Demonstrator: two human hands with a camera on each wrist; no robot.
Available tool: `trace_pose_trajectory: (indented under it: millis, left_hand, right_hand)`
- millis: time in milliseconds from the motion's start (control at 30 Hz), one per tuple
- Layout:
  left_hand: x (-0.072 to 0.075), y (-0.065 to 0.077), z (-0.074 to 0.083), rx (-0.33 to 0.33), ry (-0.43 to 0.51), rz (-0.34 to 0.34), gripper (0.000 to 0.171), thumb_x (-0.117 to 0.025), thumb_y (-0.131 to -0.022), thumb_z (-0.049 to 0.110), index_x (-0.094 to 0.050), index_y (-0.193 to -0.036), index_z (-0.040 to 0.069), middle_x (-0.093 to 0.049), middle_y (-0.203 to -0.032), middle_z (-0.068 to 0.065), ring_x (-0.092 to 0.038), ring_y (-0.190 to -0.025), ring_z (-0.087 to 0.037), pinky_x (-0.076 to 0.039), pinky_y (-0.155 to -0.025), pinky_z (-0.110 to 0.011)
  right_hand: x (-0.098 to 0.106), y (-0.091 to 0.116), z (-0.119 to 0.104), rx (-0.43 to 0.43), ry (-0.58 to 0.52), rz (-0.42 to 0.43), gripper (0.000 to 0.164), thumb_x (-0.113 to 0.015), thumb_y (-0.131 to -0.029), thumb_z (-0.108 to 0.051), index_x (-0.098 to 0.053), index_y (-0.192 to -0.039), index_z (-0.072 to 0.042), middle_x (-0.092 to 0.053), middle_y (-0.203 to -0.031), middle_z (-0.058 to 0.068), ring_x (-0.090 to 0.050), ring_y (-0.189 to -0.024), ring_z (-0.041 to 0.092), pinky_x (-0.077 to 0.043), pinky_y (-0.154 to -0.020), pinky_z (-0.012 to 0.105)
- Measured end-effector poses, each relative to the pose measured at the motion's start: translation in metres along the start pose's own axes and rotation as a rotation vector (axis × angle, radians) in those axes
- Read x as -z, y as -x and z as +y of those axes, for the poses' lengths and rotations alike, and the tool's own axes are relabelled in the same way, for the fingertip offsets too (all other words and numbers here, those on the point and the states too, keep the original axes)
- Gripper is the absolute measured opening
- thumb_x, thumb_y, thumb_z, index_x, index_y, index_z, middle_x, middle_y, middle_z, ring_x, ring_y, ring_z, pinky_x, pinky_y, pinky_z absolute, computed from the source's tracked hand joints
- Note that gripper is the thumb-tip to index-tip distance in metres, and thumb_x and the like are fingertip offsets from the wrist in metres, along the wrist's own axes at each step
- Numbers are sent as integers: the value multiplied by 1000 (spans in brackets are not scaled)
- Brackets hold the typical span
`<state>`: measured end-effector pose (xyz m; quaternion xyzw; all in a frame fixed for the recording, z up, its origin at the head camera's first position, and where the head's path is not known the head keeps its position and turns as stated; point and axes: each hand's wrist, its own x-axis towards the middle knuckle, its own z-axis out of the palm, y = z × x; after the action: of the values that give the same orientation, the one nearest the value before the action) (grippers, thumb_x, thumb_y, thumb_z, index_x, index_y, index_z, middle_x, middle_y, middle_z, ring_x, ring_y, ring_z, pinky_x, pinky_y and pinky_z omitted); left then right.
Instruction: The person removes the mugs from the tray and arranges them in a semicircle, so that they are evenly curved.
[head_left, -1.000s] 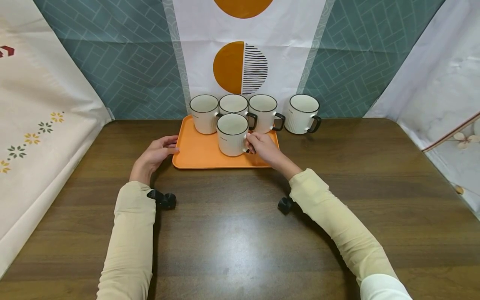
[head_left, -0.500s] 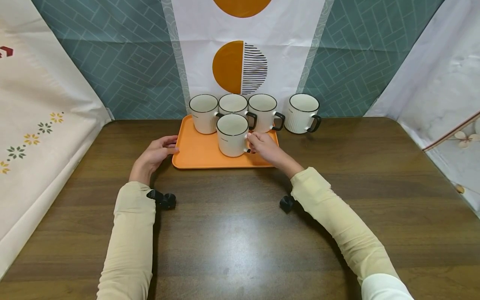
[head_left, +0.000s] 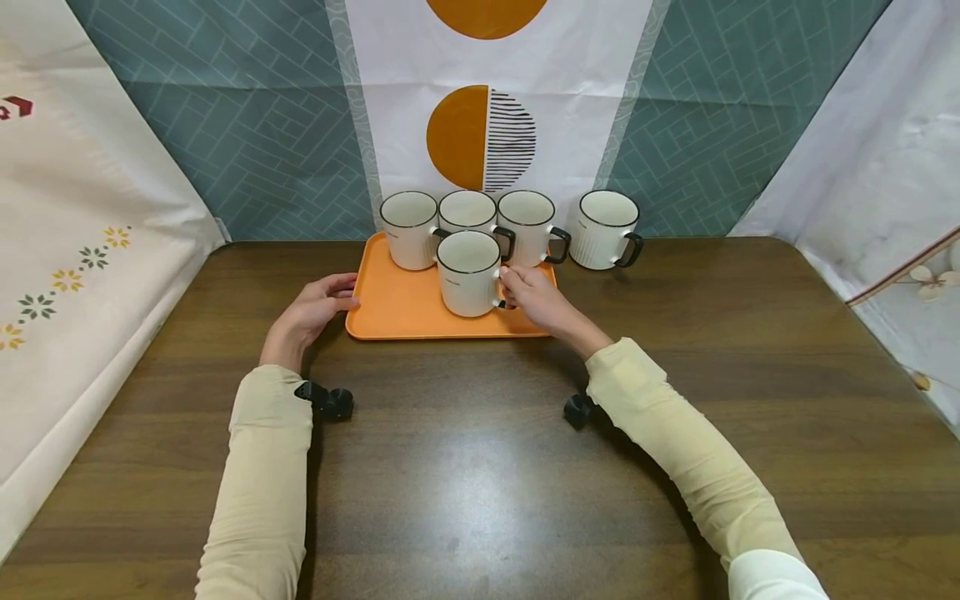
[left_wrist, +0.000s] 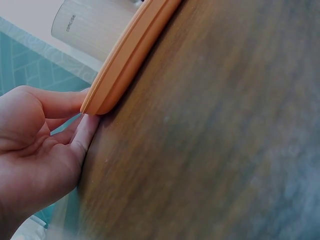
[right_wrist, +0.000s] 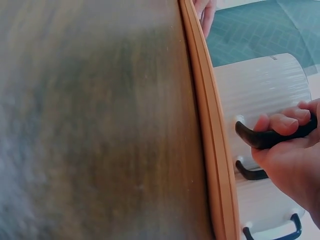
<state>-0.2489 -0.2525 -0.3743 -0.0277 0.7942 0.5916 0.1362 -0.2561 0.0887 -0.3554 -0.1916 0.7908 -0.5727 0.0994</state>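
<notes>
Your right grip is curled tight round the handle of the front mug, on the tray. Your left grip pinches the tray at 9 o'clock. 3 back mugs sit at 12 o'clock; 1 lone mug sits at 2 o'clock.

Pale glare on the tabletop, dimmer wrist views, blurred woodgrain

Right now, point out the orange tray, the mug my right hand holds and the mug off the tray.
Orange tray (head_left: 399, 302), head view, bare floor.
Held mug (head_left: 467, 290), head view, outer wall.
Off-tray mug (head_left: 596, 247), head view, outer wall.
</notes>
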Motion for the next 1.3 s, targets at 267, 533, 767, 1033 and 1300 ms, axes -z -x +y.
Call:
trace_pose_trajectory:
  millis: [267, 533, 767, 1033, 1300]
  left_hand:
    - [0, 0, 0, -16, -8, -1, 60, -48, -97, -4, -21, -151, -4, -28, -150, -25, -31, -133, -37, -27, -112, -43]
    - [-1, -2, -1, -19, 3, 0, 61, -49, -97, -5, -22, -151, -4, -28, -150, -24, -32, -132, -36, -26, -112, -42]
    - [1, -3, -3, -19, -2, 1, 61, -50, -97, -4, -22, -151, -3, -29, -150, -23, -33, -131, -35, -27, -112, -42]
    - [1, -3, -3, -22, -4, 3, 61, -49, -97, -4, -22, -151, -3, -30, -149, -24, -34, -130, -34, -29, -111, -41]
    - [2, -5, -4, -11, 12, -1, 61, -49, -97, -4, -21, -151, -3, -27, -151, -23, -31, -132, -35, -26, -112, -42]
  right_hand:
    - [2, 2, -9, 20, -11, 23, 36, -36, -106, -19, -44, -76, -1, -34, -64, 3, -45, -70, 23, -44, -77, 45]
    - [17, 7, -30, 49, -31, 56, 36, -36, -106, -20, -44, -79, 3, -33, -64, 4, -42, -68, 24, -40, -73, 38]
    - [29, 7, -41, 69, -87, 73, 39, -35, -106, -19, -38, -73, 1, -31, -62, 4, -33, -60, 18, -32, -63, 29]
    - [37, 8, -53, 66, -127, 100, 37, -37, -106, -19, -44, -78, 4, -31, -62, 3, -35, -62, 16, -32, -63, 27]
    - [63, 9, -72, 122, -205, 191, 31, -36, -103, -11, -46, -78, 3, -26, -59, 0, -29, -58, 13, -34, -61, 28]
